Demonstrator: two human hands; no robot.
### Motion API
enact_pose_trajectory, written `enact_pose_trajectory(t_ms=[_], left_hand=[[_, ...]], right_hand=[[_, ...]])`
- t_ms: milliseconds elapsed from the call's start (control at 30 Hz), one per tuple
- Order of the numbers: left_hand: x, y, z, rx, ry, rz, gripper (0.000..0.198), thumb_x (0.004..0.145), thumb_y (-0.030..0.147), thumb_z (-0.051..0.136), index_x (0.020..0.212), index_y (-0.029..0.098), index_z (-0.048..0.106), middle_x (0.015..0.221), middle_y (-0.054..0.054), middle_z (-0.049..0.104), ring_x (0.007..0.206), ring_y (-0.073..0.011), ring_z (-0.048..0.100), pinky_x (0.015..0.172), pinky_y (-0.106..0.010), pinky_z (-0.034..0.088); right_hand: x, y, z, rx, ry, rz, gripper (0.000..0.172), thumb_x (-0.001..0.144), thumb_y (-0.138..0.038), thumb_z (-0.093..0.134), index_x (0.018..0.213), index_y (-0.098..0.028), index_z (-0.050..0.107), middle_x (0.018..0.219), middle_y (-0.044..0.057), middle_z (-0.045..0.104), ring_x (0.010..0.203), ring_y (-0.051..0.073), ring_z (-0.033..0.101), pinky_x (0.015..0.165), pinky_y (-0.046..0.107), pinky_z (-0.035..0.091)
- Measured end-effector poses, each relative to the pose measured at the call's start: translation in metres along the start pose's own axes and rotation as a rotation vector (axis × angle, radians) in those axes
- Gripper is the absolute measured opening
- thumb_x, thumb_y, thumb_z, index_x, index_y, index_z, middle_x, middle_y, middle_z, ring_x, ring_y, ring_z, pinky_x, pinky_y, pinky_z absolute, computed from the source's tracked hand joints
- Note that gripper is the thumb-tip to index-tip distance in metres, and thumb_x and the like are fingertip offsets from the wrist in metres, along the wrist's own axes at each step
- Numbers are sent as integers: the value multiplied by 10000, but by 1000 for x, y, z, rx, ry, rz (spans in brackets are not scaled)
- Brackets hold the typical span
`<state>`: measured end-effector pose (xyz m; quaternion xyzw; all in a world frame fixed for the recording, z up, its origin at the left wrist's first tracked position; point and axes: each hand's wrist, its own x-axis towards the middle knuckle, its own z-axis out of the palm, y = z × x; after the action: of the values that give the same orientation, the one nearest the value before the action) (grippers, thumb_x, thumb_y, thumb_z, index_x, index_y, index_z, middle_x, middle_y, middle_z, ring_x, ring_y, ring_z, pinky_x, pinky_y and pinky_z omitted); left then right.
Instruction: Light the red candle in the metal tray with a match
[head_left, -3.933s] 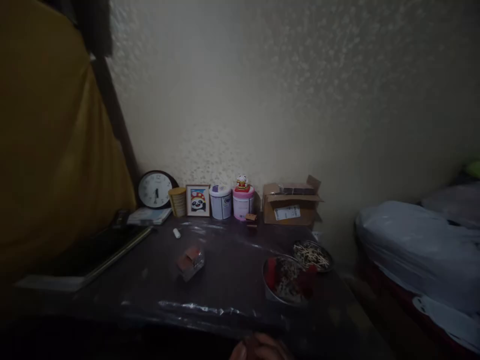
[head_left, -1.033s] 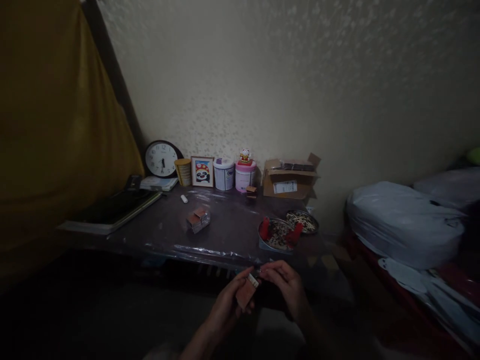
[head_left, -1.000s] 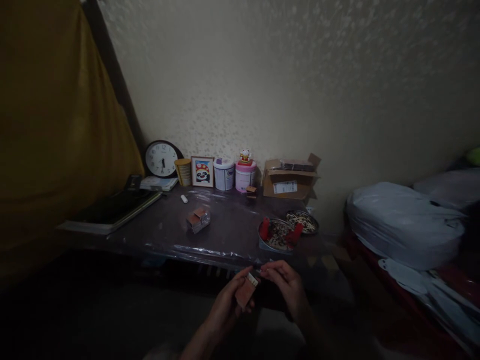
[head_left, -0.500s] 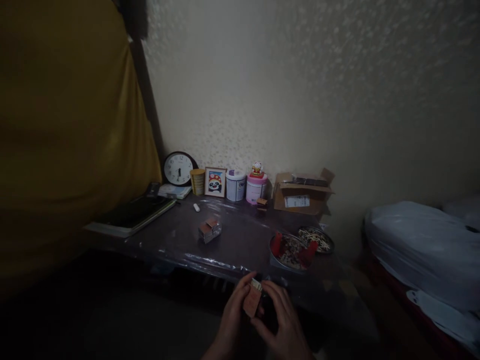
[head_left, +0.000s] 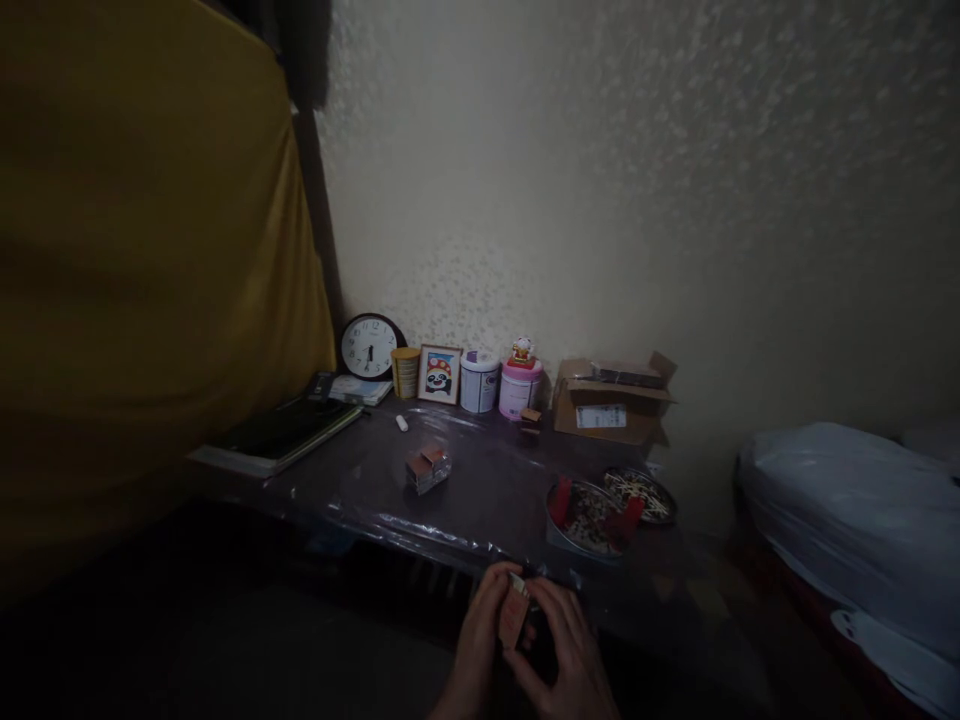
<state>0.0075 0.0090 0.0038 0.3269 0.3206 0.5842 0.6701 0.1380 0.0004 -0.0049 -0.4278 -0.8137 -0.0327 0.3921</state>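
Observation:
A small reddish-brown matchbox (head_left: 514, 614) is held just in front of the table's near edge, tilted, with a pale strip showing at its upper end. My left hand (head_left: 480, 625) is closed round its left side. My right hand (head_left: 559, 635) grips it from the right, its fingers at the upper end and its thumb near the lower end. Past the hands, a small stack of similar boxes (head_left: 428, 470) sits on the table (head_left: 480, 480). A dish (head_left: 589, 515) of small dark and pale pieces with red items stands to the right, before a second dish (head_left: 640, 495) of matchsticks.
Along the wall stand a clock (head_left: 370, 347), a yellow cup (head_left: 405, 374), a framed panda picture (head_left: 439, 375), a white tub (head_left: 478, 383), a pink tub (head_left: 520, 388) and an open cardboard box (head_left: 613, 408). Books (head_left: 277, 437) lie at left beside a yellow curtain (head_left: 157, 230).
My view has shifted, so everything sits slightly lower and further right. Both hands still hold the matchbox, and less of the pale strip shows at its upper end.

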Motion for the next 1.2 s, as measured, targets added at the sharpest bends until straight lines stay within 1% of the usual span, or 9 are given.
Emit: enact_pose_trajectory(t_ms=[133,267,433,667,800,967,1067,1133,1200], left_hand=[[1,-2,-1,42,12,4,331,786,477,503,953,200,572,787,-9,624,580,-148,544,552,-268,413],[3,-2,-1,70,43,33,386,730,515,557,966,211,583,773,-16,620,651,-185,561,589,-292,426],[2,0,2,84,64,51,370,732,543,535,886,210,593,726,-16,602,688,-201,555,608,-304,434],[3,-3,3,95,191,101,340,640,540,638,629,208,567,668,-9,554,722,-205,502,652,-313,430],[3,-7,2,41,188,64,361,636,573,625,642,217,564,641,-2,547,667,-195,494,615,-316,425],[4,-7,0,63,196,28,399,598,604,635,617,216,544,614,5,528,614,-187,479,558,-309,416],[6,-4,-2,154,162,100,356,679,559,585,654,204,597,667,-12,576,704,-211,520,658,-325,435],[6,-2,-4,211,130,162,319,734,503,555,732,198,649,774,-30,627,829,-230,542,774,-331,422],[5,0,-4,236,89,184,292,757,458,554,842,203,669,880,-38,648,907,-234,544,825,-323,407]], right_hand=[[0,-1,-1,-4,13,-13,569,757,-324,630,1262,-224,387,1152,101,583,1041,265,570,832,360,508],[-2,2,0,4,27,-9,579,750,-336,636,1266,-229,396,1146,96,590,1033,269,576,827,363,507],[-4,3,3,-4,38,-13,577,750,-333,635,1268,-219,407,1162,100,582,1048,274,567,837,373,504],[-4,0,3,17,-1,-25,600,771,-291,604,1316,-238,356,1139,90,590,1025,255,578,822,360,516],[-5,0,5,29,21,-36,592,758,-291,613,1300,-244,378,1115,80,608,1007,257,592,833,370,513],[-3,-3,2,82,-12,2,534,756,-285,621,1255,-253,430,1118,72,611,1014,243,594,841,344,516],[-2,-2,-1,172,-18,75,460,770,-259,606,1208,-238,465,1119,74,603,1023,219,590,841,304,518],[-2,2,-1,225,30,142,390,777,-256,596,1155,-230,500,1090,71,618,1002,211,602,834,291,520],[-2,8,-1,270,66,220,333,777,-274,596,1101,-227,533,1055,66,641,968,209,621,821,288,527]])
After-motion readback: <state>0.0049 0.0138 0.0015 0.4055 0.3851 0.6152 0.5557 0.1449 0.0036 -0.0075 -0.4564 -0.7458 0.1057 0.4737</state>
